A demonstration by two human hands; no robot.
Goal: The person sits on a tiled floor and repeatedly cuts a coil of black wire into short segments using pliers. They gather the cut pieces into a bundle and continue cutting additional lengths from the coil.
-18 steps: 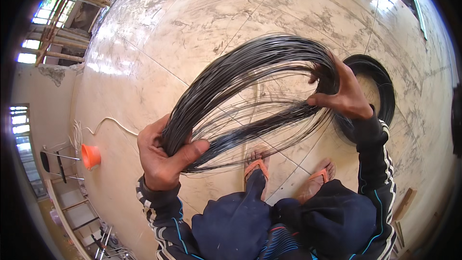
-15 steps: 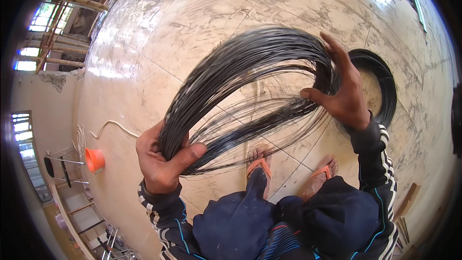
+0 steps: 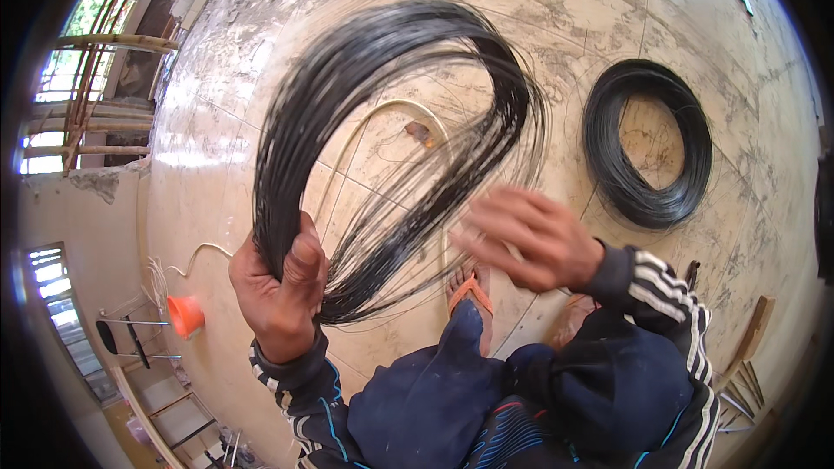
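A large coil of thin black wire (image 3: 300, 113) is raised above the floor, its many strands fanned into a loose, tilted loop. My left hand (image 3: 280, 291) is closed round its near left end, thumb over the strands. My right hand (image 3: 534, 243) is off the coil, beside its lower right side, with fingers stretched out and blurred by motion. It holds nothing that I can see. A second black wire coil (image 3: 601, 152) lies flat on the floor to the right.
A cream cable (image 3: 400, 104) curves over the stained tile floor (image 3: 521, 0). An orange bucket (image 3: 185, 316) and a stool (image 3: 130, 336) stand at the left. Wood pieces (image 3: 749, 339) lie at the right. My sandalled feet (image 3: 473, 295) are below the raised coil.
My right hand has let go of the coil's right side and come down toward me. The held coil has shifted left and its far end upward. More of the floor coil now shows.
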